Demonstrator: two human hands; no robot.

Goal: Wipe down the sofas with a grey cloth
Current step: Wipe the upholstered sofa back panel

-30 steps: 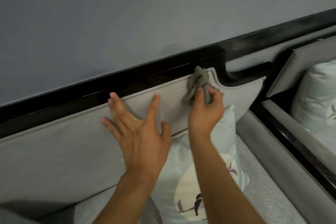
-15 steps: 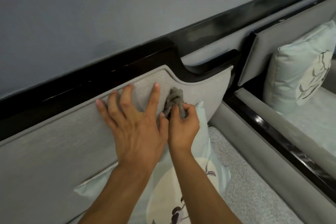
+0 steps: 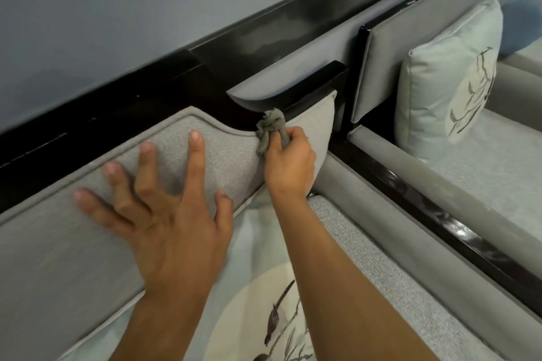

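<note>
Right hand fisted around bunched cloth, pressed to backrest top edge; left hand flat, fingers splayed, holding nothing.

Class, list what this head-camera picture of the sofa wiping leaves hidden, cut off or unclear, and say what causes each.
1. Grey cloth: bunched up, its lower part is hidden inside the right hand.
2. Bird cushion: both forearms cover much of it and the bottom edge cuts it off.
3. Backrest under the left hand: hidden by the palm.
4. Second sofa: cut off by the right edge.
</note>
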